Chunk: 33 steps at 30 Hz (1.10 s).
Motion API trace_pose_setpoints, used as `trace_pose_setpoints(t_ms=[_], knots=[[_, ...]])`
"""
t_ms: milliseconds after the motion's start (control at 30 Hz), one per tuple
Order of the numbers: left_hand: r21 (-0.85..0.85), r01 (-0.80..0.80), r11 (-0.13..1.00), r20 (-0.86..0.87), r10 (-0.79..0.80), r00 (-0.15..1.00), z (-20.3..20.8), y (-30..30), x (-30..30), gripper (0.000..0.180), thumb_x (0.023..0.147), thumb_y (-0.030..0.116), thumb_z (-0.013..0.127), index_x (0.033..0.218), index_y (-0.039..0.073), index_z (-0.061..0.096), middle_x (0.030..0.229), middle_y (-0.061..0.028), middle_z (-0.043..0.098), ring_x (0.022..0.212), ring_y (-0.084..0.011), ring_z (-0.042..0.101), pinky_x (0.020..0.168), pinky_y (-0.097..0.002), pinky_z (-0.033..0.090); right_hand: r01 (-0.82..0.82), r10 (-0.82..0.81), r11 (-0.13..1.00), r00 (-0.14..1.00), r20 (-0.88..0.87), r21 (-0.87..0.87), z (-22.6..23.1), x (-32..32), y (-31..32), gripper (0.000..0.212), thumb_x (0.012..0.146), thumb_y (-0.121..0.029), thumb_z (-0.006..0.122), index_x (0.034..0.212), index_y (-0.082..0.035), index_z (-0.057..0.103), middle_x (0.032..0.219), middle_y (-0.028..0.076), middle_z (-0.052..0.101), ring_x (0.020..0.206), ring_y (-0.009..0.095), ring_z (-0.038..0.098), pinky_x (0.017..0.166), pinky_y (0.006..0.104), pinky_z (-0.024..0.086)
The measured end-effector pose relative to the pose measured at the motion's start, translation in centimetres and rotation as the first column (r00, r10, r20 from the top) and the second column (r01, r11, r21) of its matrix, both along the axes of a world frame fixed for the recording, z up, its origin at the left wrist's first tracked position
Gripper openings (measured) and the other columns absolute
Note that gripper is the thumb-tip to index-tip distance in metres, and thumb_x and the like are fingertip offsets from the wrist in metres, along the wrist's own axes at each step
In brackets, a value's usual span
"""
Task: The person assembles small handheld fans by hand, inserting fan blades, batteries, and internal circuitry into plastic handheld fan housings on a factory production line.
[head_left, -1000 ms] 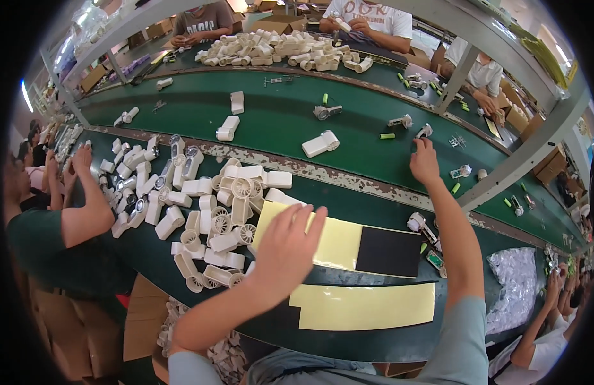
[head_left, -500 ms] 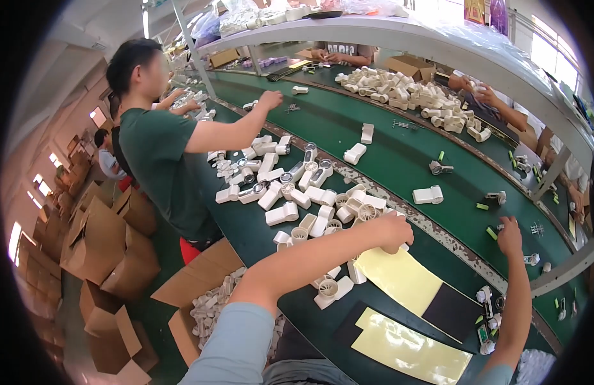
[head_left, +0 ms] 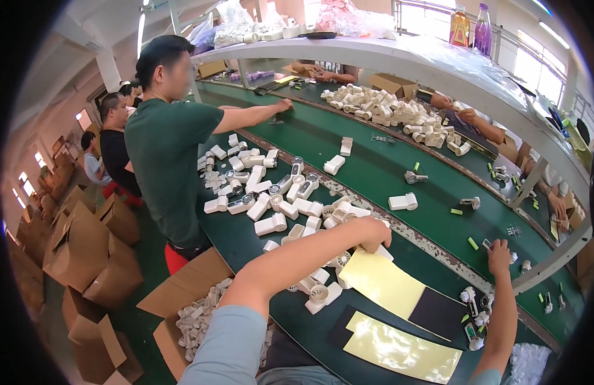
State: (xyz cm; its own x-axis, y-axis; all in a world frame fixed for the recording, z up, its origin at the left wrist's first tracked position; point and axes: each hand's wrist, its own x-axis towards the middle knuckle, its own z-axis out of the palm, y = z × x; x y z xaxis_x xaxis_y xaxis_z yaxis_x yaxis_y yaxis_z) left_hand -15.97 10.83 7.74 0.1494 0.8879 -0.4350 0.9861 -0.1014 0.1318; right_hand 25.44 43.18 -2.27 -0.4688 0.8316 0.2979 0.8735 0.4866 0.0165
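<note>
My left hand (head_left: 374,233) is closed, its curled fingers mostly hidden, at the near edge of a heap of white plastic housings (head_left: 271,224). White plastic shows on both sides of those fingers, so it seems to grip one housing. Under that wrist begins a glossy yellow sheet (head_left: 383,279) on a black pad (head_left: 436,313). Out on the green belt, my right hand (head_left: 499,258) pinches a small pale part (head_left: 487,244). A bright green cylinder (head_left: 473,243) lies just left of it. By my right forearm sits a cluster of small white-and-green assemblies (head_left: 474,314).
A second yellow sheet (head_left: 403,350) lies nearest me. An open carton (head_left: 191,282) of white parts stands at lower left. A co-worker in a green shirt (head_left: 165,154) stands at left. The overhead shelf (head_left: 348,48) crosses above the belt (head_left: 374,173); its post (head_left: 557,266) rises at right.
The view has shifted, moving most things left and down. My right hand has drawn slightly nearer, with the small part now visible in its fingers. The co-worker's hand has reached the housing on the belt.
</note>
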Motion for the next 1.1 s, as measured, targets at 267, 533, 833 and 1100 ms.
trace_pose_setpoints(t_ms=[267, 533, 833, 1100], knots=[[0.212, 0.029, 0.977, -0.024, -0.024, 0.999, -2.0, 0.4, 0.1, 0.026, 0.085, 0.021, 0.072, 0.108, 0.009, 0.073, 0.109, -0.0147, 0.073, 0.104, -0.0342, 0.071, 0.089, -0.0468, 0.056, -0.240, 0.286, 0.958, 0.843, -0.456, 0.157, 6.1, -2.4, -8.6, 0.019, 0.106, -0.018, 0.055, 0.113, -0.001, 0.055, 0.093, 0.021, 0.063, 0.082, 0.039, 0.062, 0.074, 0.0476, 0.049], [-0.141, -0.457, 0.878, 0.985, 0.172, 0.027, 2.6, -6.2, 5.4, 0.060, 0.099, 0.008, 0.058, 0.151, 0.010, 0.028, 0.114, -0.0163, 0.066, 0.088, -0.0265, 0.074, 0.079, -0.0383, 0.060, -0.641, -0.318, 0.612, 0.337, -0.886, -0.463, 13.5, -1.9, -26.9, 0.035, 0.102, -0.028, 0.059, 0.128, -0.006, 0.053, 0.090, 0.002, 0.057, 0.061, 0.008, 0.055, 0.047, 0.0211, 0.042], [-0.310, -0.268, 0.912, 0.912, 0.207, -0.353, -2.1, -12.2, 15.4, 0.083, 0.099, 0.006, 0.065, 0.162, 0.019, 0.013, 0.111, -0.0115, 0.061, 0.105, -0.0233, 0.067, 0.100, -0.0411, 0.048, -0.699, -0.082, 0.642, 0.343, -0.936, -0.313, 12.8, 0.1, -37.7, 0.032, 0.092, -0.005, 0.067, 0.122, 0.003, 0.061, 0.113, 0.014, 0.060, 0.083, 0.014, 0.062, 0.073, 0.0254, 0.050], [-0.394, -0.415, 0.820, 0.900, 0.252, -0.357, -5.8, -12.1, 18.5, 0.066, 0.083, 0.006, 0.087, 0.121, 0.010, 0.034, 0.122, -0.0151, 0.065, 0.111, -0.0188, 0.067, 0.088, -0.0298, 0.061, -0.714, -0.061, 0.689, 0.116, -0.991, -0.126, 11.7, -3.6, -38.3, 0.037, 0.093, -0.009, 0.065, 0.127, 0.004, 0.058, 0.118, 0.017, 0.058, 0.089, 0.017, 0.062, 0.074, 0.0280, 0.052]])
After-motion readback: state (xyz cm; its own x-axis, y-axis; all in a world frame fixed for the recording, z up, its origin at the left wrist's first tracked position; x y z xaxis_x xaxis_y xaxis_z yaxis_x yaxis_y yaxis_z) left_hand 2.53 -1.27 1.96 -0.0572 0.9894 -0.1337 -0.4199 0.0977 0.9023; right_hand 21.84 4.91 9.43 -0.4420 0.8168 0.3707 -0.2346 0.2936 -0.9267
